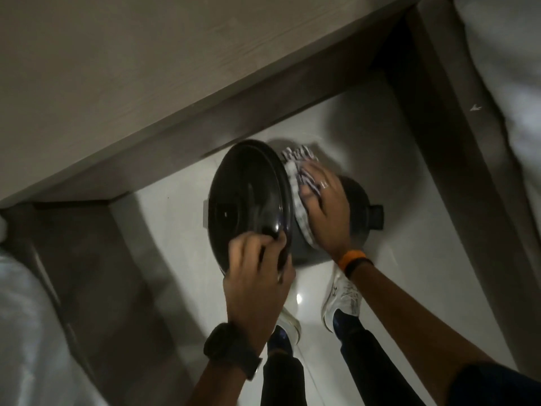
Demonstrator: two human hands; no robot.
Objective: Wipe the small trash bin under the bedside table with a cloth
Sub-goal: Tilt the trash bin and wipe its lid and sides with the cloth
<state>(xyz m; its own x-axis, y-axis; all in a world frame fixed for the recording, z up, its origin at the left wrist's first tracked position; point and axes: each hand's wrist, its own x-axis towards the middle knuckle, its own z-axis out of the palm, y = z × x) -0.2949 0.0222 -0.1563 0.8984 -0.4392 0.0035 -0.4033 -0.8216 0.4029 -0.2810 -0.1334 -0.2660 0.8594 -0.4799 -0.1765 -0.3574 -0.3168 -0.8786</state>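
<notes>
Wipe is mid-pass, not finished.

Far left: bedside table (123, 71), only its underside panel and leg showing, nothing on it to report. The bin sits on the white floor (164, 206) below it, pulled toward the near side and clear of the table's underside.

Centre-left: small black trash bin (351, 218), tipped, base pointing right. Its lid (248, 197) is swung open and stands nearly on edge to the left of the body. Left hand (254, 273) holds the lid's near rim, grip closed on it, fingers curled over the edge, thumb side toward me. That hand is steadying, not cleaning.

Centre-right: right hand (325, 212) is flat on the patterned cloth (298, 183), palm pressing it against the bin's body just behind the lid hinge line. Not a pinch; fingers spread over the cloth, pinning it to the surface. Cloth bunches out toward the far side past the fingertips.

Right: foot pedal (377, 216) sticks out of the bin's base end, untouched by the cloth. Bed (503, 83) edge beyond it.

Status, judging from this: upper side wall near the rim is being covered. Cannot tell from the gloss whether the lid is already wiped. Likely left: pedal end, underside, far side wall, inside of lid if wanted, then close the lid and push the bin back under the table.
</notes>
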